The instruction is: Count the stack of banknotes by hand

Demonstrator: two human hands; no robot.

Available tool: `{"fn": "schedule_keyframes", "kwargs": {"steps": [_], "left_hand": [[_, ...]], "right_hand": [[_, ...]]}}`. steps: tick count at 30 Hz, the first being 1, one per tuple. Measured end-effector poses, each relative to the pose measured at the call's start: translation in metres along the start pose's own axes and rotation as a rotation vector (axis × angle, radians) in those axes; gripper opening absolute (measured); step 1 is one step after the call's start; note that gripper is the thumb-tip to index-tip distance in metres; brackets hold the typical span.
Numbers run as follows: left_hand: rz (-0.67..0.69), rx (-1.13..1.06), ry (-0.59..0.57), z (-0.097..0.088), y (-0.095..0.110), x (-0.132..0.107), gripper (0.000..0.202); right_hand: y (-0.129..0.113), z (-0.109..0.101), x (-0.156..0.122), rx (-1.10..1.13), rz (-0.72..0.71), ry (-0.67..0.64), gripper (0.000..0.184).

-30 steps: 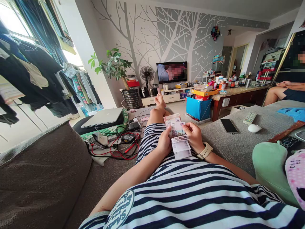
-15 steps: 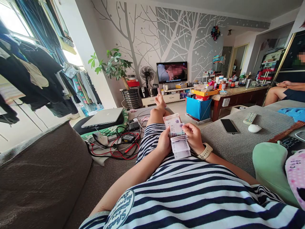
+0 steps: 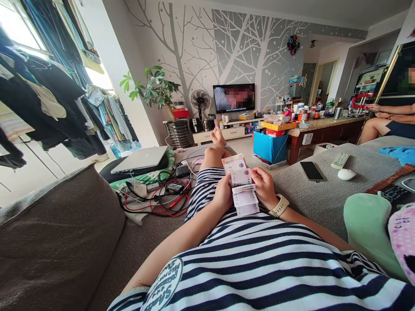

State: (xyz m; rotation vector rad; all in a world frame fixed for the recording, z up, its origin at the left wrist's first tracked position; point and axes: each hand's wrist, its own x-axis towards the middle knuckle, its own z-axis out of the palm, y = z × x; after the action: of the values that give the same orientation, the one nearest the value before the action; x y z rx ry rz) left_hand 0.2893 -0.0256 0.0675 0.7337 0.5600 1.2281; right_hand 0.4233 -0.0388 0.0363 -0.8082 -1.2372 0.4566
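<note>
A stack of banknotes (image 3: 241, 177) is held between both hands above the lap. My left hand (image 3: 223, 193) grips its left side, fingers closed with the thumb near the edge. On the other side, my right hand (image 3: 265, 186) pinches the notes between thumb and fingers; a pale watch (image 3: 280, 206) is on that wrist. Pinkish notes fan out at the top, and pale ends of folded notes (image 3: 246, 203) hang below the hands. The fingers behind the stack are hidden. Striped clothing (image 3: 259, 250) lies beneath the hands.
On the sofa to the right lie a phone (image 3: 311, 171), a remote control (image 3: 340, 160), a white mouse (image 3: 346, 174) and a green cushion (image 3: 366, 224). Tangled cables (image 3: 162, 194) and a laptop (image 3: 141, 160) sit at the left. Another person's arm (image 3: 389, 112) shows at far right.
The top note between my hands has shifted slightly and lies flatter; both hands stay nearly in place. The person at far right has stretched a hand out toward the table.
</note>
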Motion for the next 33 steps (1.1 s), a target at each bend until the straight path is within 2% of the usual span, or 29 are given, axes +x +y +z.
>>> {"fn": "schedule_keyframes", "kwargs": {"steps": [4,10,15,18,22,28,33], "left_hand": [[-0.008,-0.028,0.008,0.002,0.001,-0.002,0.022],[0.024,0.059,-0.010,-0.003,0.001,-0.002,0.013],[0.046,0.038,-0.003,-0.003,-0.001,-0.001,0.019],[0.037,0.026,-0.001,-0.002,-0.001,0.000,0.015],[0.011,0.002,-0.006,-0.001,-0.001,0.001,0.021],[0.037,0.002,-0.025,-0.002,0.000,0.005,0.016],[0.054,0.015,-0.047,-0.003,-0.001,0.008,0.023]], "right_hand": [[0.002,-0.001,0.001,0.035,0.016,-0.034,0.048],[0.008,0.000,0.005,0.013,0.087,0.074,0.042],[0.003,-0.001,0.005,-0.074,0.015,0.037,0.041],[-0.002,-0.001,0.005,-0.079,0.020,0.037,0.042],[-0.008,0.000,0.004,-0.062,-0.002,0.025,0.044],[-0.010,0.000,0.003,-0.044,0.000,-0.007,0.045],[-0.010,0.000,0.004,-0.034,-0.001,-0.008,0.049]]}}
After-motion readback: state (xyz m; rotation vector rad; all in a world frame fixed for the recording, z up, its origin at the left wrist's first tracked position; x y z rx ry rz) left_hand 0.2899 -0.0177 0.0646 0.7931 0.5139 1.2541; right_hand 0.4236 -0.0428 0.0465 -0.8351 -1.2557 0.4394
